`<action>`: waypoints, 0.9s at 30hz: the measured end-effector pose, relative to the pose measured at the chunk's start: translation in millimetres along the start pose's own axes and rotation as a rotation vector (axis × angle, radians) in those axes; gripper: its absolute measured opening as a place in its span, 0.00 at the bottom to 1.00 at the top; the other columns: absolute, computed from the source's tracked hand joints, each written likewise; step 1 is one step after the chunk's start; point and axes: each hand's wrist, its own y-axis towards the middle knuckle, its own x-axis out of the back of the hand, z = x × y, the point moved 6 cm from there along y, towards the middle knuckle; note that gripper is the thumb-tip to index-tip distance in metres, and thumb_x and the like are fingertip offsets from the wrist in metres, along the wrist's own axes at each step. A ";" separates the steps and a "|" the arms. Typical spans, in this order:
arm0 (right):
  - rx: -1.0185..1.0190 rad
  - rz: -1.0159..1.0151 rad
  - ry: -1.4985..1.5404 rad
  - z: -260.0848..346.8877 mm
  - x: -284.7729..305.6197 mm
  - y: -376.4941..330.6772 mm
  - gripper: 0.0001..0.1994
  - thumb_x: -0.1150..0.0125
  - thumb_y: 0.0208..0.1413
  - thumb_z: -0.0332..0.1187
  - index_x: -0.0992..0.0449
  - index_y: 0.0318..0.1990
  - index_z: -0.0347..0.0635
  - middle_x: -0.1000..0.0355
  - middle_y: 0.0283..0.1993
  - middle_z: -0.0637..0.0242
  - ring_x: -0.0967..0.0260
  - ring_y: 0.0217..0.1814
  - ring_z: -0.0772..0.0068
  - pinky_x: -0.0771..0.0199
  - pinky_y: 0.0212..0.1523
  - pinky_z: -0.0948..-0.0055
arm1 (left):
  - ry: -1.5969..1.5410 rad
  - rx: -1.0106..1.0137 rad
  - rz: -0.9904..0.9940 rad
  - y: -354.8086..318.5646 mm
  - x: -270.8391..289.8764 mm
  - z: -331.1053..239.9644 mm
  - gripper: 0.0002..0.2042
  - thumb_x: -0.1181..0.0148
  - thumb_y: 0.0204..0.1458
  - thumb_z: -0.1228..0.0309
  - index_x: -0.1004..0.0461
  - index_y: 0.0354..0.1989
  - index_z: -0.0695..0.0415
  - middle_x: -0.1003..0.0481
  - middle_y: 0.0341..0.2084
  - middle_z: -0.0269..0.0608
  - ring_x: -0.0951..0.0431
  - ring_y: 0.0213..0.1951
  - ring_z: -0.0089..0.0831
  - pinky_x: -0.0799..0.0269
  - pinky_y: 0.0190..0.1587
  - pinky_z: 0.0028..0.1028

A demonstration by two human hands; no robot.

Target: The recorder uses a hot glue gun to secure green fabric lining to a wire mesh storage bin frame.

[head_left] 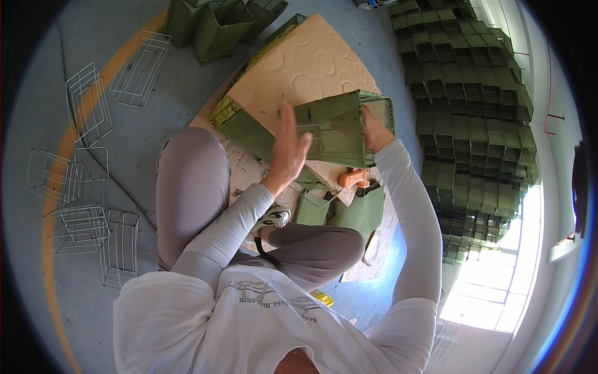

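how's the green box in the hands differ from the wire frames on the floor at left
The green fabric box is covered and opaque; the wire frames are bare and see-through. The box is held up between the left hand and right hand; the frames lie scattered, untouched. Both are box-shaped.

Six wire frames (87, 103), one orange tool (352, 179).

I am looking down into what seems a workshop or small factory floor. The painted concrete floor (156, 118) carries a curved orange line. Bare white wire frames (87, 103) lie scattered to my left, and finished green fabric boxes (467, 124) stand stacked in a tall wall on my right. A flattened cardboard sheet (311, 62) serves as the work mat.
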 end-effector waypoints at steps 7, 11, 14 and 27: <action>-0.025 0.053 0.031 3.2 -7.8 -7.0 0.22 0.66 0.64 0.41 0.33 0.55 0.36 0.31 0.55 0.56 0.33 0.56 0.59 0.33 0.59 0.58 | -0.034 0.062 -0.028 -0.2 -3.4 8.1 0.39 0.60 0.61 0.50 0.64 0.66 0.71 0.64 0.67 0.63 0.65 0.69 0.51 0.66 0.69 0.41; 0.027 0.089 0.013 -4.2 -10.8 -2.7 0.21 0.64 0.63 0.40 0.34 0.56 0.35 0.33 0.56 0.54 0.33 0.57 0.58 0.33 0.59 0.58 | -0.028 -0.036 0.143 -0.2 -24.7 -4.2 0.37 0.59 0.61 0.54 0.65 0.67 0.70 0.65 0.68 0.60 0.67 0.70 0.47 0.72 0.69 0.38; -0.017 -0.009 0.058 6.3 -10.1 -11.4 0.21 0.63 0.63 0.39 0.34 0.55 0.34 0.33 0.56 0.53 0.34 0.57 0.58 0.34 0.60 0.58 | -0.029 0.039 0.050 2.1 -11.6 7.4 0.37 0.60 0.61 0.54 0.64 0.67 0.70 0.64 0.68 0.60 0.67 0.70 0.47 0.71 0.69 0.38; 0.031 0.059 0.085 5.6 -22.3 -22.9 0.21 0.64 0.64 0.38 0.36 0.58 0.35 0.36 0.61 0.57 0.36 0.60 0.59 0.36 0.62 0.60 | 0.046 -0.009 0.195 5.5 -27.2 -7.5 0.37 0.61 0.62 0.52 0.66 0.67 0.69 0.66 0.68 0.59 0.65 0.70 0.46 0.66 0.69 0.35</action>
